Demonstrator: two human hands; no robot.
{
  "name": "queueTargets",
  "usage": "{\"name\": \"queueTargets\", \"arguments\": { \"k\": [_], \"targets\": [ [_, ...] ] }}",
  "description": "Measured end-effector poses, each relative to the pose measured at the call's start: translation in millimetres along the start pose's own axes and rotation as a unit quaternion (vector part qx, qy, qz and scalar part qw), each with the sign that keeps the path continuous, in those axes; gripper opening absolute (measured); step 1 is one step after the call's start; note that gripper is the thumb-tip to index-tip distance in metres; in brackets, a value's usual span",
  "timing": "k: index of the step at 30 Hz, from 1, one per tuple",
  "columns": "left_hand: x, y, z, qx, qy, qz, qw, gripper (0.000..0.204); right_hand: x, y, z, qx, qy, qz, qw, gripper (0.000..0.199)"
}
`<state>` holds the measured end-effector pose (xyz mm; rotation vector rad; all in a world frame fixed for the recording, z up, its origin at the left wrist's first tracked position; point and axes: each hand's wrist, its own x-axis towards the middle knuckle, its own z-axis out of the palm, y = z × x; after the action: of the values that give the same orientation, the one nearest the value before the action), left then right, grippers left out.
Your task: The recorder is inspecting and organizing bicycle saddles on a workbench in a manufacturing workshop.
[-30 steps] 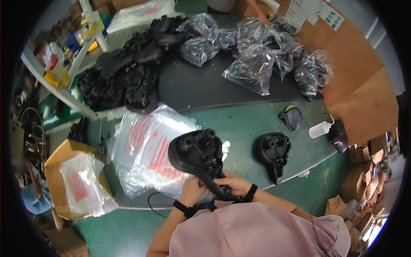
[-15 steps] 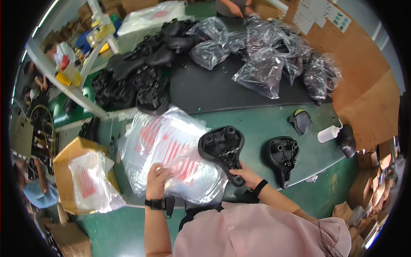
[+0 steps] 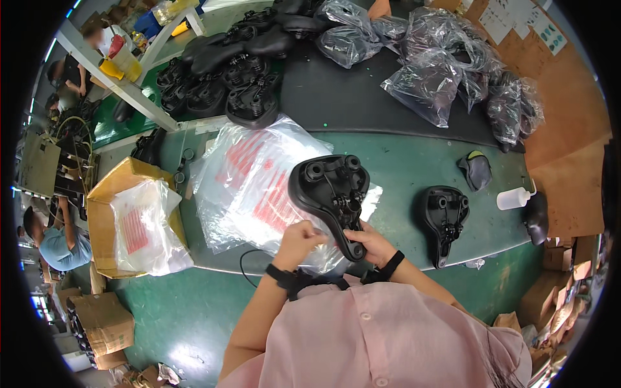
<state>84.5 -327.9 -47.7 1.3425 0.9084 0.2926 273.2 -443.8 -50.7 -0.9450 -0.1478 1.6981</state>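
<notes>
A black bicycle saddle (image 3: 315,194), underside up with its rails and springs showing, is held over a stack of clear plastic bags (image 3: 223,194) with red print. My right hand (image 3: 372,244) grips the saddle by its narrow nose, thumb on top. Beside the nose, my left hand (image 3: 300,243) is closed, fingers curled together at the clear plastic of a bag; its fingertips are partly blurred. A second saddle (image 3: 443,216) lies underside up on the green table, to the right of my right hand.
Several black saddles (image 3: 252,97) are heaped at the back left, and plastic-wrapped ones (image 3: 430,81) lie on a black mat (image 3: 349,97). At left stands a carton (image 3: 107,194) holding bags. A white squeeze bottle (image 3: 514,198) and dark saddle-like pieces (image 3: 475,171) lie at right.
My left hand has moved right, toward the saddle's nose. The held saddle has tilted slightly and come nearer to me in the scene. My view has shifted, and the co-worker at the back is out of sight.
</notes>
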Motion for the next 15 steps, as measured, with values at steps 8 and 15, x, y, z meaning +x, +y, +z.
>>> {"name": "queueTargets", "arguments": {
  "k": [8,15],
  "targets": [
    [-20.0,0.3,-75.3,-0.382,0.044,-0.049,0.922,0.007,11.5,-2.7,-38.6,-0.117,0.126,-0.136,0.976,0.06],
    [17.7,-8.7,-61.8,0.042,0.203,0.025,0.978,0.016,-16.5,-40.8,-2.0,-0.427,0.173,-0.326,0.826,0.064]
  ]
}}
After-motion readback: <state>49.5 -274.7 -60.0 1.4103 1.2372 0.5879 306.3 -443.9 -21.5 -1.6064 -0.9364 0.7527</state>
